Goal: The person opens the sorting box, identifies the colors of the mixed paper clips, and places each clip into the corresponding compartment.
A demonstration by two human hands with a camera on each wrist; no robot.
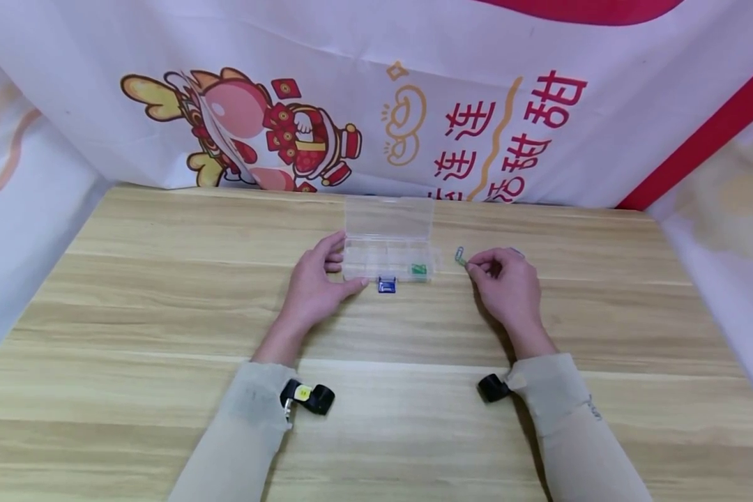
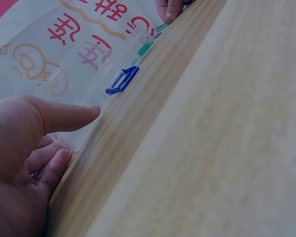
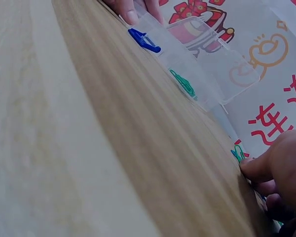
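Observation:
A clear plastic compartment box (image 1: 387, 259) lies with its lid (image 1: 389, 217) raised at the back and a blue latch (image 1: 386, 285) at the front. My left hand (image 1: 316, 282) holds the box at its left end, thumb along the front edge and fingers at the left side. Green paper clips (image 1: 418, 269) lie in the front right compartment. Right of the box, my right hand (image 1: 507, 282) pinches a green paper clip (image 3: 240, 152) between thumb and forefinger. A blue paper clip (image 1: 459, 252) shows just beyond those fingertips, overlapping the green one in the right wrist view.
Behind my right hand, a small blue piece (image 1: 517, 252) peeks out, mostly hidden. The wooden table (image 1: 389, 418) meets a white printed cloth (image 1: 376, 42) at its back edge, close behind the raised lid. Black wrist cameras (image 1: 492, 388) stick out from both sleeves.

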